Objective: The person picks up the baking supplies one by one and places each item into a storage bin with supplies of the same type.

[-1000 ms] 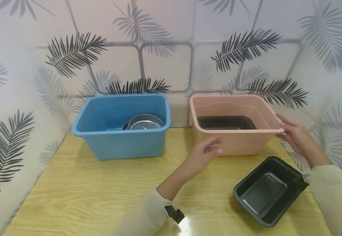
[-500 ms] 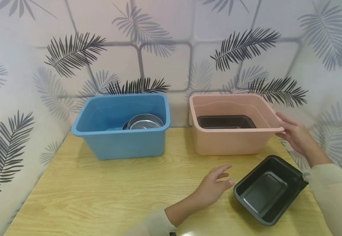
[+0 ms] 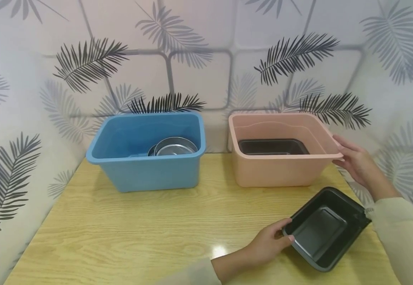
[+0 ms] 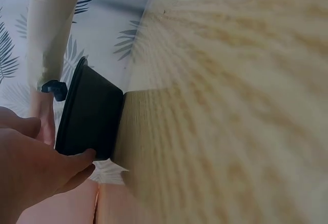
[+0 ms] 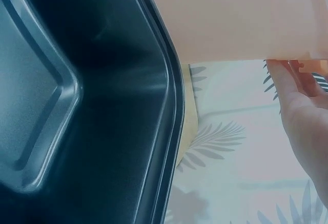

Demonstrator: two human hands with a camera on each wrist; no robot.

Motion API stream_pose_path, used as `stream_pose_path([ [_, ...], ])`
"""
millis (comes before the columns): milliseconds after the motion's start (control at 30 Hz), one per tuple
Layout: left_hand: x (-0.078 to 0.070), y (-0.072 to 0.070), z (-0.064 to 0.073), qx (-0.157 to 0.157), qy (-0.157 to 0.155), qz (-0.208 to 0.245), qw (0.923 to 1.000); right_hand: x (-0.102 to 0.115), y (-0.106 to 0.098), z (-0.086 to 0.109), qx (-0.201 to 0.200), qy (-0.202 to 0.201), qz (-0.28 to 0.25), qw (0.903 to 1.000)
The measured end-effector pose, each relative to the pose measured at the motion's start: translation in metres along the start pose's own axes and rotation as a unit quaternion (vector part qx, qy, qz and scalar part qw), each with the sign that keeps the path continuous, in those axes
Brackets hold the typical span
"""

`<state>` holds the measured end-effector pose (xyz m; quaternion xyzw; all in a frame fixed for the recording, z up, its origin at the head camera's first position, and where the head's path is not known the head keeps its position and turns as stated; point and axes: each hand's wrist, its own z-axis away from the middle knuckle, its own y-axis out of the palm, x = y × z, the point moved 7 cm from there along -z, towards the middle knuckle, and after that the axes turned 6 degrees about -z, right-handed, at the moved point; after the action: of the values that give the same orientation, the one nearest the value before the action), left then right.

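Observation:
A black rectangular baking pan (image 3: pixel 318 233) lies at the right front of the table. At its left corner my left hand (image 3: pixel 267 244) pinches the rim, thumb on one side and fingers on the other; in the left wrist view, fingertips touch the outer wall of the pan (image 4: pixel 97 114). My right hand (image 3: pixel 357 161) holds the right end of the pink bin (image 3: pixel 274 172) by its rim. Inside that bin sits another dark pan (image 3: pixel 272 147), partly hidden by the front wall. The right wrist view has the right hand (image 5: pixel 305 121) under the bin's edge.
To the left stands a blue bin (image 3: pixel 156 174) with round metal tins (image 3: pixel 176 147) in it. Both bins stand on the wooden table (image 3: pixel 120 237) near its back edge, before a leaf-patterned wall covering (image 3: pixel 199 79). The right forearm passes beside the black pan's right side.
My left hand has moved from in front of the pink bin down and right to the black pan, and has taken hold of its rim. The right hand stays on the bin.

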<state>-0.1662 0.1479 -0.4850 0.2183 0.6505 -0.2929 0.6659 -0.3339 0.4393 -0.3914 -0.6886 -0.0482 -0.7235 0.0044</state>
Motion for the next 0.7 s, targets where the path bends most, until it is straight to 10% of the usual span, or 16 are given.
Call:
stream_pose_path([
  [700, 0.015, 0.000, -0.017, -0.069, -0.053, -0.045, 0.9952, 0.000, 0.000, 0.000, -0.002, 0.006, -0.006, 1.0000],
])
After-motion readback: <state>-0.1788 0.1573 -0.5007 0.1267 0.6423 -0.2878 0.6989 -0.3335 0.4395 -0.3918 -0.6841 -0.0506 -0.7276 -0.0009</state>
